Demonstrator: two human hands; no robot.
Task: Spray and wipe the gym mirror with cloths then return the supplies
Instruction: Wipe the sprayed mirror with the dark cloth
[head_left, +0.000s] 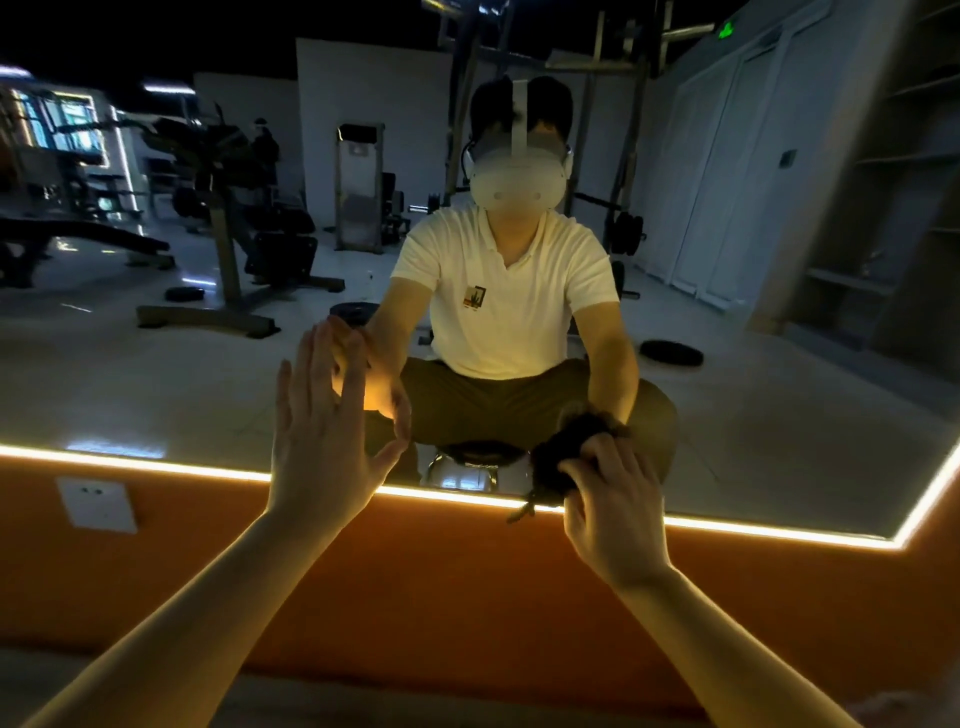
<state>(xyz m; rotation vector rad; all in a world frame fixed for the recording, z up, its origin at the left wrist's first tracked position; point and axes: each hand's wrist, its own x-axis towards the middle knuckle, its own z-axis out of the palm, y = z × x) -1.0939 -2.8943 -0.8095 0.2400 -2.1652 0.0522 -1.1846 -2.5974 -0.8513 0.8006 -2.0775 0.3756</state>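
Low on the large wall-mounted gym mirror, just above its glowing amber light strip, the right hand has its grip clamped on a dark, bunched wiping cloth, fingers curled over it and pressing it to the glass near the bottom edge. The left hand lies well to the cloth's left and higher, fingers straight and spread, meeting their reflection and holding nothing. Nearly all the glass lies above and to either side of the cloth, so the next stroke likely belongs to the right hand, sweeping upward; no spray bottle shows.
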